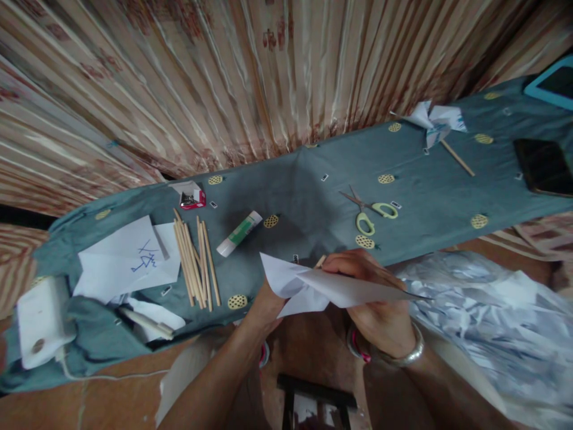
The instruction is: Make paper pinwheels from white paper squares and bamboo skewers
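Note:
A folded white paper pinwheel [308, 286] is held up in front of me, past the near edge of the cloth-covered table. My right hand [380, 304] is closed on its right side, the thumb and fingers pressed around the paper. The tip of a wooden stick [320, 261] shows beside the right fingers. My left hand [267, 303] is up against the left side of the paper, which hides its fingers. On the table, beyond the hands, lie scissors [366, 210] with green handles, blades apart. A glue stick [240, 233] lies to their left.
Several wooden sticks [192, 263] lie beside white paper sheets [116, 257]. A small red box [192, 197] is behind them. A white corded device [42, 322] sits far left. A finished-looking pinwheel [436, 122] and a phone [544, 166] lie right. Crumpled plastic [487, 328] is near right.

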`<state>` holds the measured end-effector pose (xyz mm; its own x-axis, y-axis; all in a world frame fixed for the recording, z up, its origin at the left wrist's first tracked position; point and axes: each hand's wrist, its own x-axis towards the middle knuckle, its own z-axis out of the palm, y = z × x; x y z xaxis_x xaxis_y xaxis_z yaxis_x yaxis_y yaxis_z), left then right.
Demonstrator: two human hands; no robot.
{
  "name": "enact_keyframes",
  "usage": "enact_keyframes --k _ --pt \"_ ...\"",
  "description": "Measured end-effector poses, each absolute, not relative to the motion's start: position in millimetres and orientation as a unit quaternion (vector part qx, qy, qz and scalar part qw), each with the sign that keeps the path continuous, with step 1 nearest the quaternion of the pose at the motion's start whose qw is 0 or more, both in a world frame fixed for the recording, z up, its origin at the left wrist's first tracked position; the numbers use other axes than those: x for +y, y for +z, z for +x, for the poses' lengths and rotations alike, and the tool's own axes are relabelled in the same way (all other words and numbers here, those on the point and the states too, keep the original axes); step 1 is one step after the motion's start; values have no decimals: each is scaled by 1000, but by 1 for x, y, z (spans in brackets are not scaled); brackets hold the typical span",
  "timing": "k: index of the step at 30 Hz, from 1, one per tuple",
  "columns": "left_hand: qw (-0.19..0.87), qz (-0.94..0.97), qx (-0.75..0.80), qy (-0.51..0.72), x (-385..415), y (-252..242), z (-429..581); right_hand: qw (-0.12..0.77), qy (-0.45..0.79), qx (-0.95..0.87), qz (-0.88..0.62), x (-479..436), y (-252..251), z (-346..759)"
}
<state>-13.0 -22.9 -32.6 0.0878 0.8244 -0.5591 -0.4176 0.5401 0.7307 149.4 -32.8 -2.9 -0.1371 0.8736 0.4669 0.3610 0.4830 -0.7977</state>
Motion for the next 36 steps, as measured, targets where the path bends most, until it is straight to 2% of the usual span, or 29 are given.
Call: enact_keyframes --k 25,36 --pt "720 273 493 404 -23 -40 -19 483 248 -713 -444 -35 -1 154" --pt "713 210 523 416 -25 -38 -17 481 272 -697 -457 -32 2 152"
